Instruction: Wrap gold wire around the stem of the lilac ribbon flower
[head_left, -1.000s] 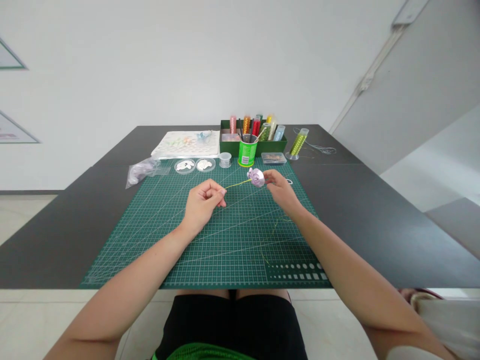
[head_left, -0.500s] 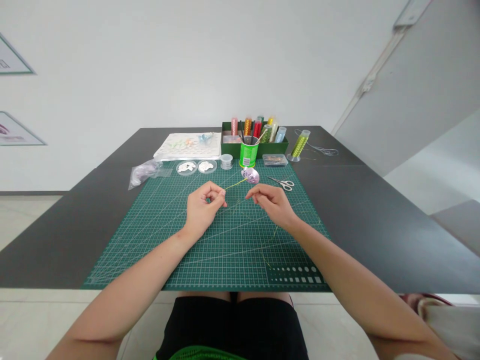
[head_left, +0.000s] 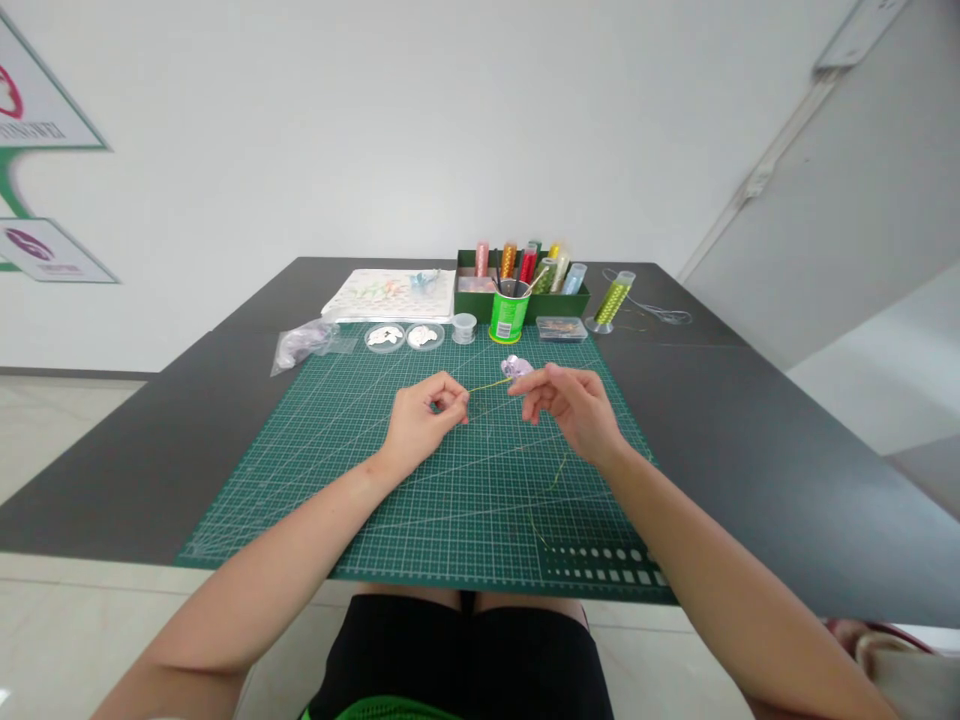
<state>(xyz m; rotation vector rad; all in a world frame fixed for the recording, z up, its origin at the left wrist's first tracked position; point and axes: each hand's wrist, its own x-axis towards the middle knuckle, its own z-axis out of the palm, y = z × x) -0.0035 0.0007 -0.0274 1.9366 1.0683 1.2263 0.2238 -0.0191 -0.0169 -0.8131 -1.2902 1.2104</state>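
Note:
My left hand (head_left: 429, 418) is closed in a pinch on the thin yellow-green stem of a pale purple flower (head_left: 514, 366). The stem (head_left: 489, 386) runs right and slightly up from my fingertips to the bloom. Just in front of the flower is my right hand (head_left: 574, 408), its fingers apart and the index finger stretched toward the stem; it partly covers the bloom. A fine yellow-green thread (head_left: 559, 472) shows below my right hand, over the green cutting mat (head_left: 360, 500). The scissors are hidden behind my right hand.
At the back stand a green can (head_left: 506, 318) with tools, a dark green box (head_left: 469, 305) of thread spools and a lime spool (head_left: 613, 300). Two round dishes (head_left: 385, 338) of white pieces, a small lidded jar (head_left: 463, 328), a clear case (head_left: 561, 329) and a plastic bag (head_left: 300, 345) lie nearby.
The view has shifted slightly left. My right hand has risen toward the flower, its fingers now spread, covering the scissors and part of the bloom. My left hand keeps its pinch on the stem.

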